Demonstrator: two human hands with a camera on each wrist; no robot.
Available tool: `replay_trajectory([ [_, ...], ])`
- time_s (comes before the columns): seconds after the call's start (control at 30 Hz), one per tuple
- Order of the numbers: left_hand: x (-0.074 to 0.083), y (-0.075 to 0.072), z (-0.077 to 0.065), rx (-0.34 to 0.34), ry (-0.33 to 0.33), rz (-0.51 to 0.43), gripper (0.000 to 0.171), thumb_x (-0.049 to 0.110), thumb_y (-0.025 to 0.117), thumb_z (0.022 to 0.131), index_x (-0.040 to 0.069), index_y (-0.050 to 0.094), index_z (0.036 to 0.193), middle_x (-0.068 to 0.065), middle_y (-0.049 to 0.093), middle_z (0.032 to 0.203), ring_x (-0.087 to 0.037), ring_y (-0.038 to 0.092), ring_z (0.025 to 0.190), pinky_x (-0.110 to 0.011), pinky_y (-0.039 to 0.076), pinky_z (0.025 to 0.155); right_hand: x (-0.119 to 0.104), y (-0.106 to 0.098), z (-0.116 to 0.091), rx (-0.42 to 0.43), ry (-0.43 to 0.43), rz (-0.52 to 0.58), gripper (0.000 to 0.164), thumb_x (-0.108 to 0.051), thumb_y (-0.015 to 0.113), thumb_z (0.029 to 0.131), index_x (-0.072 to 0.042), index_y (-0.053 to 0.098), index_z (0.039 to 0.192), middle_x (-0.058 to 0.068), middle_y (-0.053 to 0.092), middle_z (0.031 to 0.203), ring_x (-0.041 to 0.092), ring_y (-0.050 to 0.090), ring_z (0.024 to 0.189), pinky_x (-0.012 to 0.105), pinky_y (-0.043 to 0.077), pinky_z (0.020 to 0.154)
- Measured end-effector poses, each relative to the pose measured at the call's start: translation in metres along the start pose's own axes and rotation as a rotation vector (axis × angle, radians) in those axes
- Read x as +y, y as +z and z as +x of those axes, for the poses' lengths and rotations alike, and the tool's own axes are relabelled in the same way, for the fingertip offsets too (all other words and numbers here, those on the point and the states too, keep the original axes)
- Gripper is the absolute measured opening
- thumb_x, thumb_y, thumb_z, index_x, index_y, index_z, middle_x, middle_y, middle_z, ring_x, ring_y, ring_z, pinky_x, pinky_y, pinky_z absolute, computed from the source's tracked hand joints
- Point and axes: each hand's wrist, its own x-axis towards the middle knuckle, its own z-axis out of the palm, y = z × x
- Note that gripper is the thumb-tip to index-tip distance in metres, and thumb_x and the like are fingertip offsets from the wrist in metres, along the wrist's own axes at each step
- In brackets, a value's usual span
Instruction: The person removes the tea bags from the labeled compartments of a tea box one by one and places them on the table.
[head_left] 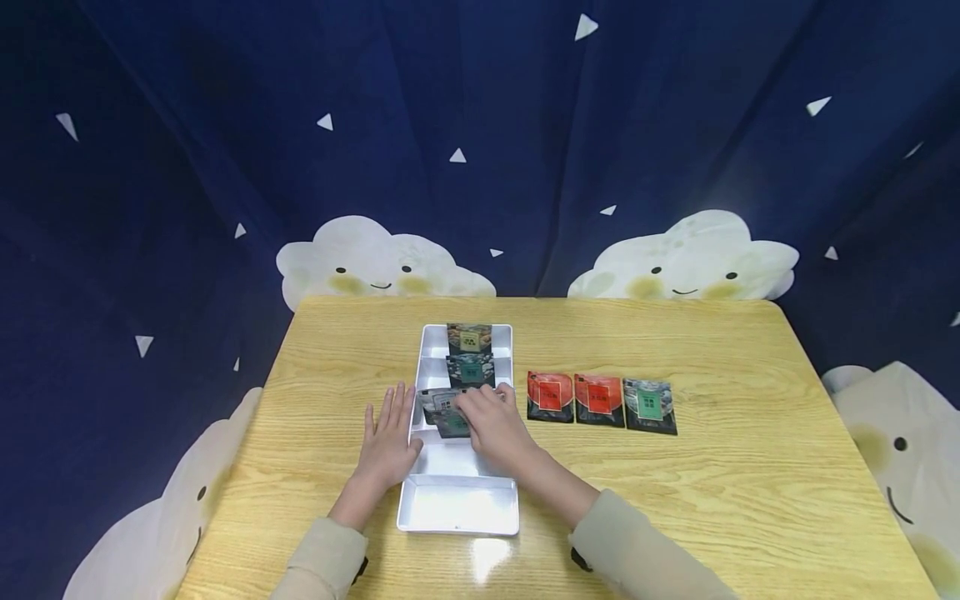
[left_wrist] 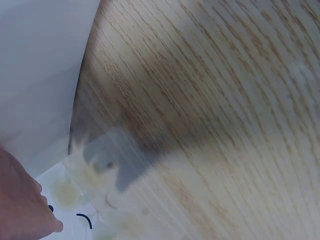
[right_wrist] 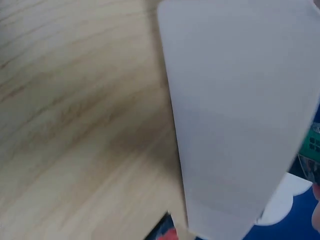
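Observation:
A white compartmented tray [head_left: 458, 506] stands on the table, its wall filling much of both wrist views. My left hand [head_left: 387, 442] rests against the tray's left side with fingers straight. Over the middle compartment my right hand [head_left: 492, 423] pinches a dark sachet with a green label [head_left: 452, 423]. Just behind that one, a grey-labelled sachet [head_left: 438, 400] sits partly covered in the same compartment. Farther back stand a green-labelled sachet [head_left: 471, 371] and, in the rear compartment, a yellow-labelled sachet [head_left: 469, 340]. The right fingertips partly hide the held sachet.
To the right of the tray lie two red-and-black sachets [head_left: 551, 397] and a dark sachet with a green label [head_left: 650, 406], in a row on the wooden table [head_left: 750, 492]. A dark blue curtain [head_left: 525, 100] with clouds hangs behind the table.

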Motion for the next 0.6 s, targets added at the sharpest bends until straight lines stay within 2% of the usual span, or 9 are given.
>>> replay_trajectory([
  [0.13,-0.001,0.001,0.0,0.009,0.005,0.006,0.078,0.026,0.049,0.086,0.008,0.007,0.148,-0.012,0.002,0.153,-0.03,0.0,0.14,-0.055,-0.003,0.109,0.013,-0.014,-0.002,0.102,-0.002,0.069,0.01,-0.014,0.046,0.09,-0.018,0.055,0.093,-0.007,0.053,0.081,0.012,0.042,0.075,0.041,0.031,0.081],
  [0.27,-0.001,0.001,0.001,0.01,0.004,0.02,0.077,0.027,0.049,0.085,0.007,0.007,0.148,-0.013,0.002,0.153,-0.031,0.001,0.14,-0.056,-0.001,0.109,0.03,-0.027,-0.006,0.194,0.021,0.108,0.012,-0.009,0.049,0.086,-0.016,0.057,0.091,-0.005,0.056,0.081,0.014,0.045,0.076,0.044,0.03,0.08],
  [0.43,0.0,0.001,0.0,0.008,-0.001,0.017,0.077,0.027,0.048,0.085,0.007,0.008,0.147,-0.013,0.003,0.153,-0.03,-0.002,0.14,-0.055,-0.001,0.109,0.056,-0.045,-0.011,0.28,0.072,0.11,0.014,-0.004,0.05,0.081,-0.012,0.058,0.09,-0.001,0.057,0.08,0.019,0.047,0.076,0.048,0.029,0.081],
  [0.6,0.0,0.001,0.0,0.006,-0.004,0.02,0.077,0.027,0.047,0.085,0.008,0.007,0.148,-0.014,0.004,0.153,-0.029,-0.003,0.14,-0.055,-0.001,0.109,0.086,-0.061,-0.022,0.332,0.126,0.095,0.014,-0.001,0.049,0.081,-0.011,0.058,0.087,0.001,0.054,0.075,0.022,0.044,0.072,0.051,0.026,0.079],
])
